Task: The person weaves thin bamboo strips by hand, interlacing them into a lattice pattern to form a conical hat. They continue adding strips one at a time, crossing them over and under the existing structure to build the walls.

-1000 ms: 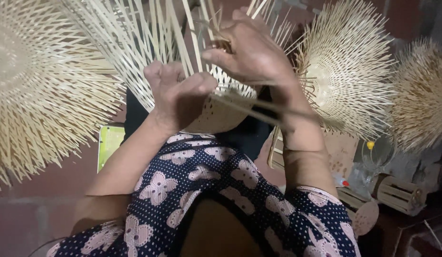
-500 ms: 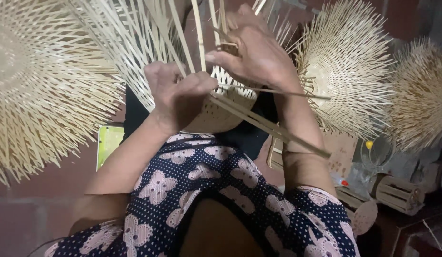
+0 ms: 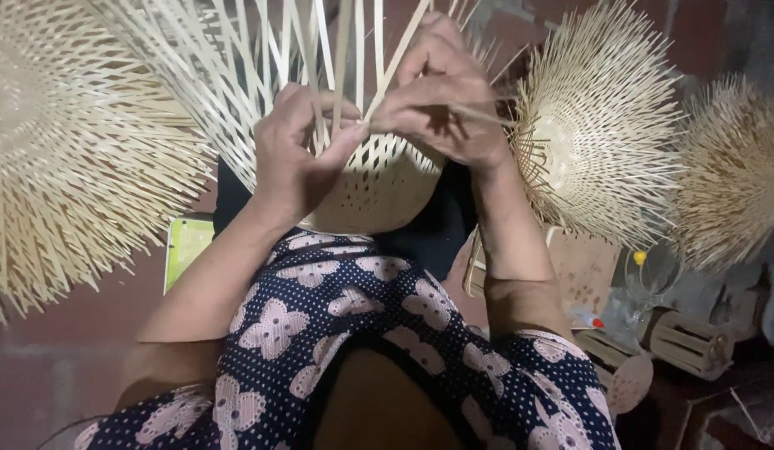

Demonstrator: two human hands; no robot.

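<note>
A half-woven bamboo basket (image 3: 378, 187) rests against my lap, its loose pale strips (image 3: 237, 58) fanning up and out. My left hand (image 3: 291, 158) grips the woven wall, thumb pressing on upright strips. My right hand (image 3: 441, 96) pinches a thin bamboo strip (image 3: 478, 115) between thumb and fingers just above the weave, close to my left thumb. The strip sticks out to the right past my fingers.
Unfinished bamboo baskets with bristling strips lie at the left (image 3: 62, 158), the right (image 3: 595, 133) and the far right (image 3: 733, 175). A green sheet (image 3: 187, 246) lies on the floor. A small wooden stool (image 3: 691, 342) and a little bottle (image 3: 585, 317) sit lower right.
The long strips that trailed down-right past my right forearm are no longer there. My right hand has risen and closed in toward my left thumb at the weave.
</note>
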